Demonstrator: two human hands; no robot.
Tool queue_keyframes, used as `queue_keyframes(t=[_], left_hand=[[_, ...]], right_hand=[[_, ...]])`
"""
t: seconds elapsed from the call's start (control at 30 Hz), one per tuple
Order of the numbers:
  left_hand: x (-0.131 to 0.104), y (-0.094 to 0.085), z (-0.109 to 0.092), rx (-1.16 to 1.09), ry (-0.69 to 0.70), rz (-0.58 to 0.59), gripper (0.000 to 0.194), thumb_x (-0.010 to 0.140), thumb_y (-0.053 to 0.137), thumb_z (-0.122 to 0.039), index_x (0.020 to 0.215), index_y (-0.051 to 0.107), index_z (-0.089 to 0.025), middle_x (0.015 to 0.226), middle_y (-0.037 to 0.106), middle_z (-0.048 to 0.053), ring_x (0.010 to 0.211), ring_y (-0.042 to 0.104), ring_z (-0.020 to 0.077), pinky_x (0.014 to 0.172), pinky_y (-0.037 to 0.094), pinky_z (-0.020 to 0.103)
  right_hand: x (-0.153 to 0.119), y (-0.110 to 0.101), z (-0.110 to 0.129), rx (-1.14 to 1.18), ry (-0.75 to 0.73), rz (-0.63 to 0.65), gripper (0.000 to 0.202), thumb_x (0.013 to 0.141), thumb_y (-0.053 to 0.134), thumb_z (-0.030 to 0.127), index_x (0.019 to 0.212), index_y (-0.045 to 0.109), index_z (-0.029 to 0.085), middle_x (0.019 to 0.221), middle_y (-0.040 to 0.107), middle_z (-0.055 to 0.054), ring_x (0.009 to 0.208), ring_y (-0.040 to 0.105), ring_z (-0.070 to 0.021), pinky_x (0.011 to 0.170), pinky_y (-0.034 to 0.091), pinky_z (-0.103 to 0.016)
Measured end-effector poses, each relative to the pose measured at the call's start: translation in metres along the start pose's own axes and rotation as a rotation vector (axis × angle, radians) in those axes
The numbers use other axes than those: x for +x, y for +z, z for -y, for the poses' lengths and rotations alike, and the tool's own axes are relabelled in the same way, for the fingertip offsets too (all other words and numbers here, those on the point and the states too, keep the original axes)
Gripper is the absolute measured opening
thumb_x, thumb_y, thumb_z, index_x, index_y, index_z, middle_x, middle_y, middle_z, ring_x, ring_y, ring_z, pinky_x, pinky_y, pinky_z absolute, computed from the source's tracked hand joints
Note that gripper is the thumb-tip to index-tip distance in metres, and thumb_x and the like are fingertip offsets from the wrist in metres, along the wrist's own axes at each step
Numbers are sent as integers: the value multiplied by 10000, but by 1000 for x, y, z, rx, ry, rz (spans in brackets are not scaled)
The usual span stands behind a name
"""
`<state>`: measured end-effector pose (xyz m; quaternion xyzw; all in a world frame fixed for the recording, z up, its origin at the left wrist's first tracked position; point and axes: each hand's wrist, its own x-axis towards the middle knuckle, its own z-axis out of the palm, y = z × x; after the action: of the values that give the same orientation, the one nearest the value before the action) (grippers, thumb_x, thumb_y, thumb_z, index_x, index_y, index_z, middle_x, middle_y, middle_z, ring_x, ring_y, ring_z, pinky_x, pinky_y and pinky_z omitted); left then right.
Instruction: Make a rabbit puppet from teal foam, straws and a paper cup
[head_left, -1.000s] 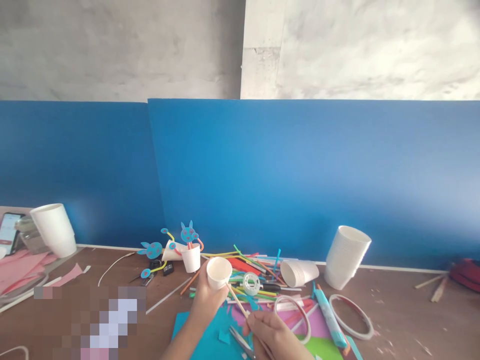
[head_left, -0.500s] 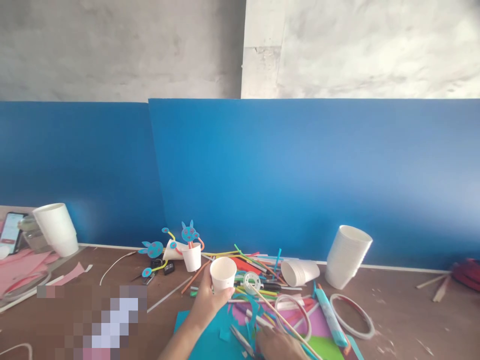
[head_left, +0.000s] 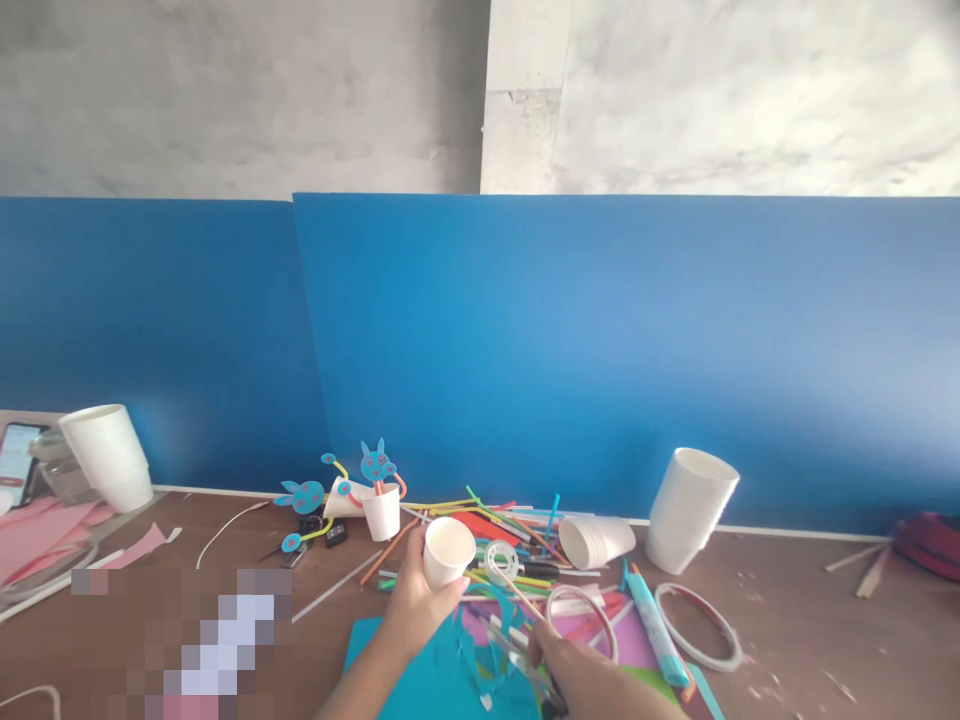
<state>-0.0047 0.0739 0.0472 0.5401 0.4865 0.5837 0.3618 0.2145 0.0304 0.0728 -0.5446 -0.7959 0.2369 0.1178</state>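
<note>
My left hand (head_left: pixel 429 598) is wrapped round a white paper cup (head_left: pixel 448 553), held upright with its mouth tipped slightly towards me. At the lower middle, my right hand (head_left: pixel 581 670) is closed on a pair of scissors (head_left: pixel 525 662). The blades point up and left over blue paper scraps (head_left: pixel 480 640), and the dark handles are partly hidden by the fingers. A thin wooden stick (head_left: pixel 521 592) runs up from beside my right hand to a clear tape roll (head_left: pixel 501 563). Blue paper sheets (head_left: pixel 405 660) lie beneath both hands.
Behind the cup, drinking straws (head_left: pixel 487 505) lie scattered. A decorated cup (head_left: pixel 383 515) with a blue paper animal stands left; stacked cups (head_left: pixel 596 543) lie right. A tall cup stack (head_left: pixel 690 510), glue tube (head_left: pixel 660 630) and tape ring (head_left: pixel 699 627) are farther right. A blue partition (head_left: pixel 600 350) stands behind.
My right hand has risen and moved right, with the scissors shifting right along with it. The cup in my left hand has barely moved.
</note>
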Motion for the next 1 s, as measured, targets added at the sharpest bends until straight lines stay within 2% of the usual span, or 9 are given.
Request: queue_keyframes(t=[0.07,0.17,0.2,0.27,0.33,0.37,0.5,0.57,1.0], left_hand=[[-1,0,-1,39,-12,30,507,640,642,-233,1101,433,-205,1056,609,77,996,577,236,854,441,338],[-4,3,-3,102,-24,91,524,646,631,-205,1127,424,-200,1053,602,82,962,579,231,848,441,350],[-6,4,-4,115,-19,105,528,646,630,-197,1133,426,-199,1060,599,86,959,578,234,848,440,357],[-10,7,-4,122,-1,151,540,645,627,-171,1146,427,-201,1099,589,94,983,569,243,864,434,366],[-14,8,-5,122,4,243,567,641,623,-134,1166,421,-205,1139,578,98,1025,558,251,892,423,370],[-15,9,-6,129,3,289,582,640,620,-118,1177,415,-207,1153,573,98,1046,550,255,906,416,371],[-20,10,-8,190,13,389,633,644,598,-76,1219,376,-219,1186,556,92,1094,528,259,939,397,381],[-21,11,-9,203,17,408,656,637,579,-51,1230,358,-224,1201,544,89,1099,523,254,942,394,378],[-22,11,-14,192,-15,424,666,629,570,-51,1231,346,-225,1195,536,94,1072,532,255,912,409,365]], right_hand=[[-6,-27,14,83,113,95,571,605,534,131,1157,569,273,872,667,-20,761,605,-184,590,371,-236],[-4,-42,31,149,115,-27,463,675,496,173,1133,549,215,715,585,20,660,521,-141,559,320,-221],[-1,-41,34,144,103,-71,436,694,477,182,1124,545,189,653,542,31,633,494,-139,547,300,-224],[5,-34,39,129,74,-118,582,678,477,175,1259,442,156,620,498,45,608,465,-140,537,279,-226],[8,-27,42,113,43,-94,756,633,484,154,1371,317,159,594,471,61,566,436,-135,518,256,-224],[9,-25,43,111,26,-73,787,615,483,147,1383,312,179,585,465,64,550,424,-130,510,247,-223],[7,-27,46,133,-45,-23,706,563,477,138,1257,508,260,632,518,46,568,429,-119,512,257,-209],[7,-29,45,137,-65,-20,686,544,474,138,1213,548,273,671,552,39,591,440,-121,524,274,-204],[7,-25,50,65,0,-40,705,549,479,161,1240,551,274,714,640,15,619,509,-150,550,327,-205]])
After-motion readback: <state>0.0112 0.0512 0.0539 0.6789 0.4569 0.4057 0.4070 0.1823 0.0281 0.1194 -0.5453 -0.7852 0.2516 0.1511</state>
